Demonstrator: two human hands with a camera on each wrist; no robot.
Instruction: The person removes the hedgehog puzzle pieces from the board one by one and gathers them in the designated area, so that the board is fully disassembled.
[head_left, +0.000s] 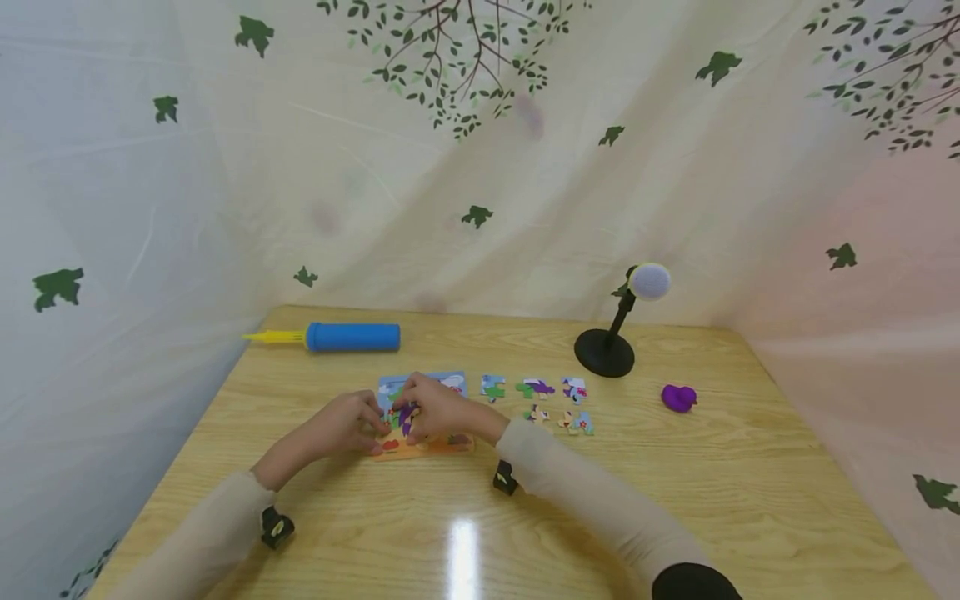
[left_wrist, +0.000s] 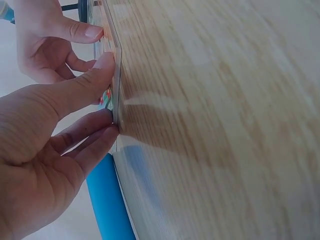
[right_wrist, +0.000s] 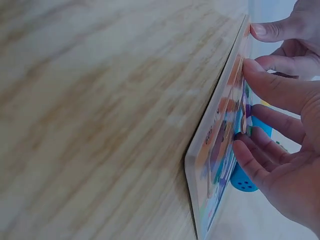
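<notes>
A flat jigsaw puzzle board (head_left: pixel 431 450) with a colourful cartoon picture and an orange lower border lies on the table. My left hand (head_left: pixel 348 423) holds its lower left corner, the thumb on the face and fingertips at the side edge. Over the board's left half, my right hand (head_left: pixel 442 408) pinches a puzzle piece (head_left: pixel 406 418) with purple on it, thumb and fingertips down against the board. The fingers partly hide this piece, so its fit cannot be told. Loose puzzle pieces (head_left: pixel 492 387) lie in two rows to the right of the board.
Behind the board lies a blue hand pump (head_left: pixel 354 337) with a yellow nozzle. A round white lamp (head_left: pixel 649 282) on a black stand (head_left: pixel 604 353) stands at the back right, near a purple toy duck (head_left: pixel 678 398). Patterned cloth (head_left: pixel 420 175) hangs behind the wooden table (head_left: pixel 360 533).
</notes>
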